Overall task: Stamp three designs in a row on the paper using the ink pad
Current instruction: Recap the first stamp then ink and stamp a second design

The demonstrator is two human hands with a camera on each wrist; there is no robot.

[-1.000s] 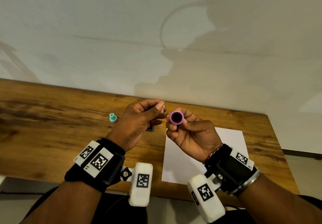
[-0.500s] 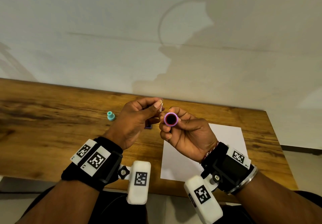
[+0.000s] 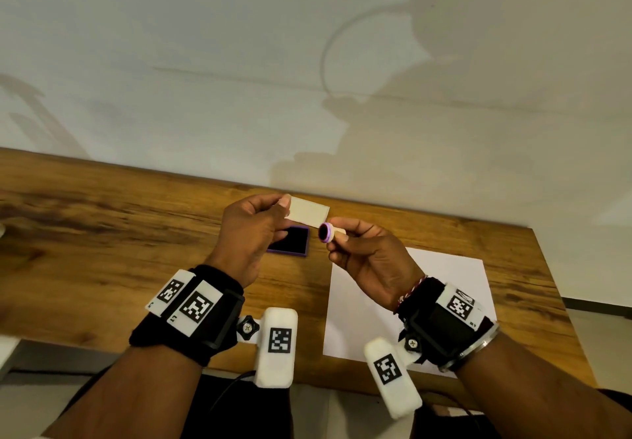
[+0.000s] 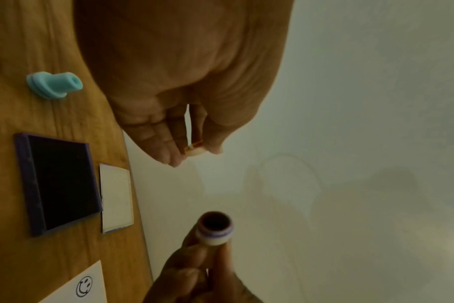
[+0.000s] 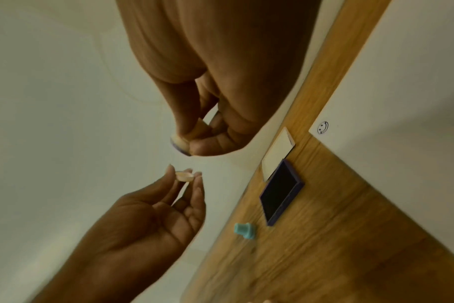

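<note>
Your right hand point(image 3: 367, 257) is raised above the wooden table point(image 3: 102, 240), its thumb and fingers curled round a small stamp point(image 3: 329, 232) with a cream body and a purple ring at the inked end. That dark round face is turned leftward, toward your other hand, and the stamp lies roughly level rather than upright.

Your left hand point(image 3: 249, 233) hangs just beside it, apart from the stamp. In the right wrist view its thumb and fingertips point(image 5: 198, 177) pinch a small pale round cap point(image 5: 184, 176); the remaining fingers are loosely bent behind it. The two hands face each other with a narrow gap between cap and stamp face.

Below and slightly behind your left hand's grip, the ink pad point(image 3: 290, 241) lies open on the table, a dark square in a purple tray. Its pale lid point(image 3: 309, 213) lies flat just beyond the pad, at the far edge of the table next to the wall point(image 3: 307, 62).

Beneath and to the near side of your right hand's grip lies the white paper point(image 3: 441, 288). The left wrist view shows one smiley print point(image 4: 84, 286) near the paper's corner closest to the ink pad.

Further left of your left hand, a second stamp, turquoise point(image 4: 53, 84), lies on the wood, apart from the pad.
</note>
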